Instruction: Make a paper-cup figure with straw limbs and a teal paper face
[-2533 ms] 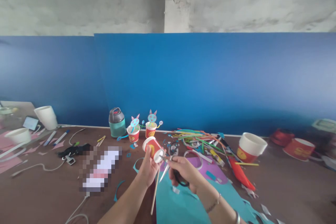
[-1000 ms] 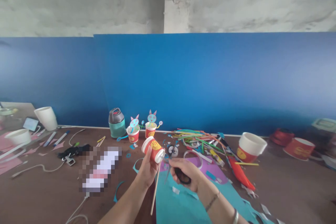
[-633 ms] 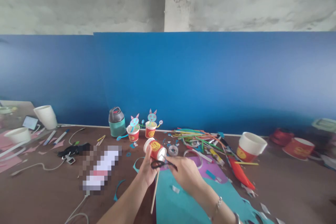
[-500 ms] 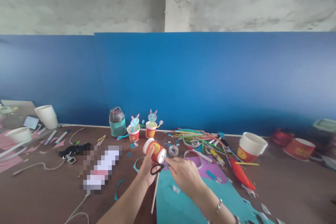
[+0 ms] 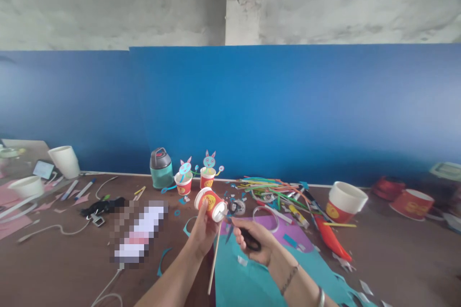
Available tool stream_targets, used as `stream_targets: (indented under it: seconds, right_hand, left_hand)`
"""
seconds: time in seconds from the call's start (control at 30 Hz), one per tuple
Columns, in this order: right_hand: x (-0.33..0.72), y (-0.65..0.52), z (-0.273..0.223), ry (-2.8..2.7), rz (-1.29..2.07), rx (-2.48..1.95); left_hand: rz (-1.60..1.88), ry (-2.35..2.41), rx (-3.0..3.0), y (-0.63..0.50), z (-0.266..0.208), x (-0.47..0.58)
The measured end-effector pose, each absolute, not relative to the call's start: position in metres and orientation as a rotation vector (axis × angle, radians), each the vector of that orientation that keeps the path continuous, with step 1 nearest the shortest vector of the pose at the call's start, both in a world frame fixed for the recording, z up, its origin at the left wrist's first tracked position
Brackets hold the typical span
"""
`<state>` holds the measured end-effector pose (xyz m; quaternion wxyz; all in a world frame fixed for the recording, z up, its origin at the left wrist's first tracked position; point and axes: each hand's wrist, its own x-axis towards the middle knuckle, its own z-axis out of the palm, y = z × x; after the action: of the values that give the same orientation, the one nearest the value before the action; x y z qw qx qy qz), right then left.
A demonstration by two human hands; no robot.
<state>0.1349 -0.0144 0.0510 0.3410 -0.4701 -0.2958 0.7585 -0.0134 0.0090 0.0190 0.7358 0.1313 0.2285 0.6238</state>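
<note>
My left hand [image 5: 203, 232] is wrapped round a red and white paper cup [image 5: 209, 202] with a yellow print. The cup lies tilted on its side, its white base turned toward my right hand. My right hand [image 5: 257, 240] grips scissors [image 5: 251, 241] by the black handles. Their blades point left, just below and right of the cup's base. A thin wooden stick [image 5: 213, 268] runs down from below the cup; whether it is held or lies on the table cannot be made out. Under my right hand lies a turquoise sheet [image 5: 245, 288].
Two paper cups with cat figures [image 5: 183, 183] stand behind, beside a teal flask [image 5: 161, 170]. A tape roll [image 5: 237, 207], coloured pipe cleaners [image 5: 268, 187], a purple sheet [image 5: 302, 240] and stacked cups [image 5: 345, 196] lie to the right. A pixelated object [image 5: 139, 235] with a cable is left.
My right hand has moved from the cup's base, down and right, and now grips the scissors. Their black handle loop was beneath the cup before. The cup has shifted slightly.
</note>
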Motion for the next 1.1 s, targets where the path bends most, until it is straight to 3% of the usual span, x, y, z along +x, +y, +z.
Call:
stream_targets:
  seconds: [0.1, 0.27, 0.33, 0.43, 0.63, 0.8, 0.93, 1.1]
  right_hand:
    - [0.137, -0.016, 0.052, -1.263, 1.596, -1.253]
    - [0.143, -0.026, 0.063, -2.112, 0.471, -1.500]
    - [0.143, -0.029, 0.065, -2.256, 0.264, -1.507]
    - [0.138, -0.029, 0.060, -2.231, 0.308, -1.517]
    - [0.135, -0.017, 0.049, -1.499, 1.459, -1.345]
    - [0.139, -0.013, 0.053, -0.787, 1.994, -1.216]
    - [0.138, -0.016, 0.054, -1.220, 1.648, -1.241]
    - [0.141, -0.024, 0.056, -2.098, 0.560, -1.427]
  left_hand:
    - [1.355, 0.487, 0.302, 0.011, 0.018, -0.013]
    - [1.339, 0.544, 0.271, 0.009, 0.015, -0.011]
    - [1.345, 0.576, 0.251, 0.008, 0.014, -0.011]
    - [1.402, 0.585, 0.224, 0.009, 0.013, -0.009]
    - [1.464, 0.559, 0.235, 0.011, 0.013, -0.007]
    - [1.404, 0.523, 0.273, 0.009, 0.017, -0.009]
    - [1.362, 0.496, 0.295, 0.008, 0.017, -0.010]
    - [1.332, 0.540, 0.287, 0.008, 0.013, -0.008]
